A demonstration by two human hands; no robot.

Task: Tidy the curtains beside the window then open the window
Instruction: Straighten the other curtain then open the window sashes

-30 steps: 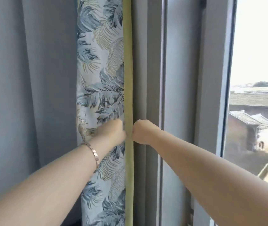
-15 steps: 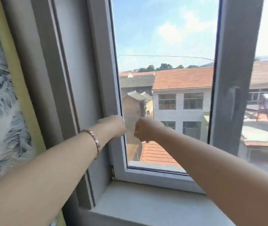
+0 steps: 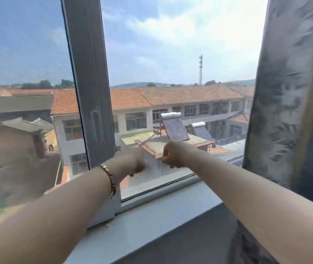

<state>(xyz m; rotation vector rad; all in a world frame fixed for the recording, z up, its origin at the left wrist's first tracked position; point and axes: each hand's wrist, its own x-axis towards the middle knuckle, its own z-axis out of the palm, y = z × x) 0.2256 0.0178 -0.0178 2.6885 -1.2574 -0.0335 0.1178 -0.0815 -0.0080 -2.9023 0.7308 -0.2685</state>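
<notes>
Both my arms reach out in front of the window. My left hand [image 3: 132, 161], with a gold bracelet on the wrist, is a closed fist holding nothing, just right of the grey upright window frame [image 3: 89, 92]. My right hand [image 3: 174, 154] is also a closed fist with nothing in it, a little apart from the left, in front of the right glass pane [image 3: 171, 54]. A leaf-patterned curtain [image 3: 289, 92] hangs at the right edge, blurred. The left pane [image 3: 22, 54] looks hazy, as if behind a screen.
A grey window sill [image 3: 152, 216] runs below the frame, sloping up to the right. Outside are orange tiled roofs, white buildings, solar water heaters and a mast. The right curtain's lower part drops past the sill near my right forearm.
My view has swung right, from the left curtain across the window to the right curtain. Both fists stay closed and close together, and they have left the left curtain's edge.
</notes>
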